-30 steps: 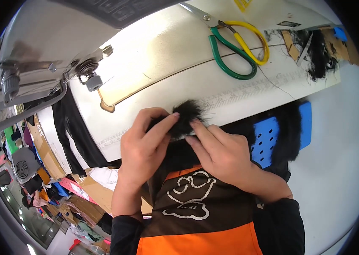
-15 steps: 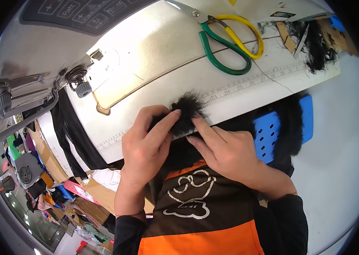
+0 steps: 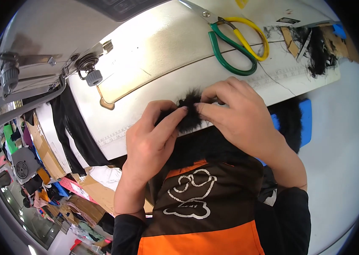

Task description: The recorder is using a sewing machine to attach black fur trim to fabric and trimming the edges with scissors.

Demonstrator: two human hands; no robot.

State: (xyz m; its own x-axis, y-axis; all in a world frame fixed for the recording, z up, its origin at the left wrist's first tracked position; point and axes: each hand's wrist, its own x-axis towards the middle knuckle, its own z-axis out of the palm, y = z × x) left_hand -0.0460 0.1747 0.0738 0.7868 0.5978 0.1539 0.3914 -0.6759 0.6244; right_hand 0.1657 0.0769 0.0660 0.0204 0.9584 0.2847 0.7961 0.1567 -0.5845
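Observation:
A tuft of black fur fabric (image 3: 191, 108) is bunched up at the front edge of the sewing table. My left hand (image 3: 150, 138) pinches it from the left, thumb and fingers closed. On its other side my right hand (image 3: 241, 112) also grips the fur, its fingers curled over and the thumb pressed in. More black fur (image 3: 207, 146) hangs below the table edge, over my lap. Whether it is one piece with the tuft I cannot tell.
A sewing machine (image 3: 43, 46) stands at the far left. Scissors (image 3: 234, 51) with green and yellow handles lie beyond my right hand. Black fur scraps (image 3: 321, 53) are heaped at the far right. Fur also drapes over a blue plastic piece (image 3: 306, 127). Black cloth (image 3: 75, 127) hangs at left.
My right hand has shifted up and its fingers now curl over the fur instead of pointing into it. My left hand keeps its pinch. The view has shifted slightly.

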